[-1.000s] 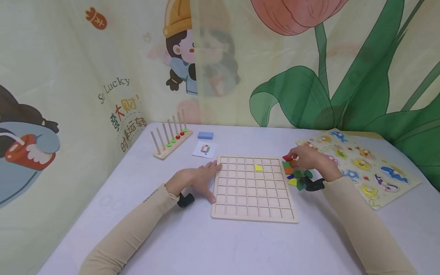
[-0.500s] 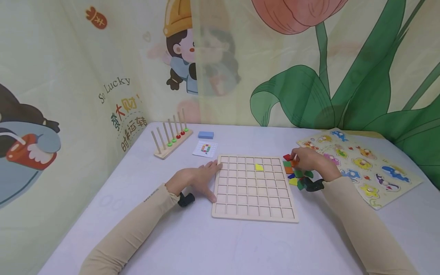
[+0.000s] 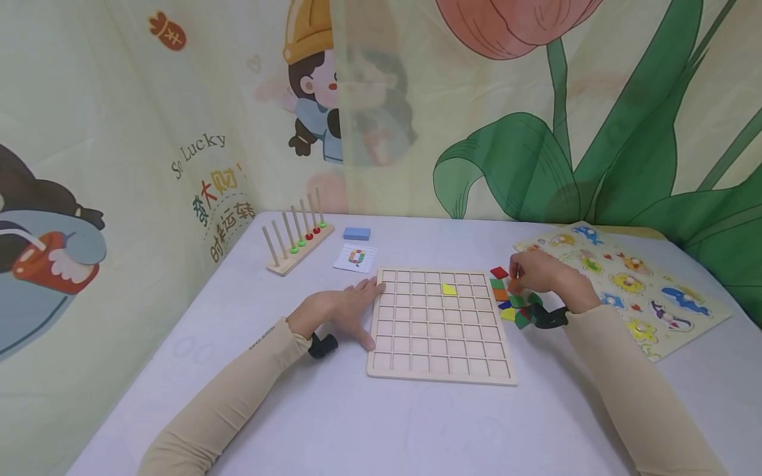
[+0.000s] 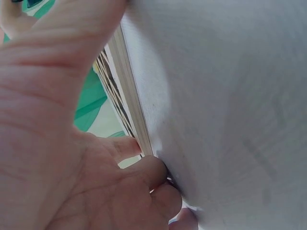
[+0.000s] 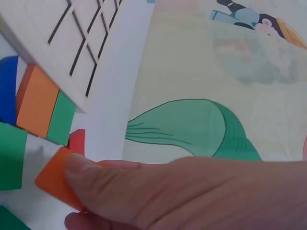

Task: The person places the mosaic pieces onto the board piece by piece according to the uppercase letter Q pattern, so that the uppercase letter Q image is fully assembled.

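Observation:
A wooden grid board [image 3: 440,340] lies flat on the table, with one yellow block [image 3: 449,289] in a cell of its upper part. Along the board's left edge rests my left hand [image 3: 345,311], fingers and thumb spread; the left wrist view shows the fingers against the board's wooden side [image 4: 132,96]. Past the right edge, my right hand [image 3: 536,271] pinches an orange block [image 5: 55,175] between thumb and fingers. Beside it lie a red block [image 3: 499,272], a green block [image 5: 61,117], another orange block [image 5: 36,103] and a blue block [image 5: 8,91].
More green blocks [image 3: 522,320] and a yellow piece [image 3: 508,315] lie near the right wrist. An animal picture board [image 3: 631,291] is at the right. Back left are a peg stand [image 3: 300,251] with rings, a pattern card [image 3: 355,258] and a light-blue block [image 3: 356,233].
My right hand has shifted slightly right, away from the red block, which now lies apart from the fingers; the orange block is in its grip. The left hand stays put.

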A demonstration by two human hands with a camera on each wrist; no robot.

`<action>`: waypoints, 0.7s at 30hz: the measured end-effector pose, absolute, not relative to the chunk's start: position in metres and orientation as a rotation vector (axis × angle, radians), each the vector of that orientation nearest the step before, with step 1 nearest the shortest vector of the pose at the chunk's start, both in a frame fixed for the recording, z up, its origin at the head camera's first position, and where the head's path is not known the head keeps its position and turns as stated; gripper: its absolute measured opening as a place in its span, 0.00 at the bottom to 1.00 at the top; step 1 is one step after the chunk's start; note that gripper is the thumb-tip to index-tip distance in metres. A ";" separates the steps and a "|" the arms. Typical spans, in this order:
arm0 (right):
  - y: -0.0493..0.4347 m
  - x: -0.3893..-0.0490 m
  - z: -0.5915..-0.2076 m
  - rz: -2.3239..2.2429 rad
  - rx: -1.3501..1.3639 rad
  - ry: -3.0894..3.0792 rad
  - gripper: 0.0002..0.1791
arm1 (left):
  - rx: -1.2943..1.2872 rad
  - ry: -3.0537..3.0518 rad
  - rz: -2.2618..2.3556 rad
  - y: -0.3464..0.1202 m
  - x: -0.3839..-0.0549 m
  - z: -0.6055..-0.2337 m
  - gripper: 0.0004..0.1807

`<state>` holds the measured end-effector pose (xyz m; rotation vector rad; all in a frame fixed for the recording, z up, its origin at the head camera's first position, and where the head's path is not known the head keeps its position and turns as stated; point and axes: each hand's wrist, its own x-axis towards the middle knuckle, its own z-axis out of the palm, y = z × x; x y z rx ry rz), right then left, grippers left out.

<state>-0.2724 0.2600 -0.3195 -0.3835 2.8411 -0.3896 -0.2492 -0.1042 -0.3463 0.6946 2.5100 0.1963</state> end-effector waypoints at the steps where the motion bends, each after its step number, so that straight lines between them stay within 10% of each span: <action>1: 0.258 -0.272 -0.318 -0.394 -0.395 2.852 0.09 | 0.694 2.510 0.200 -0.104 -0.249 -0.347 0.66; 21: 0.209 -0.263 -0.325 -0.730 -0.763 2.742 0.06 | 0.701 2.511 0.158 -0.102 -0.250 -0.347 0.66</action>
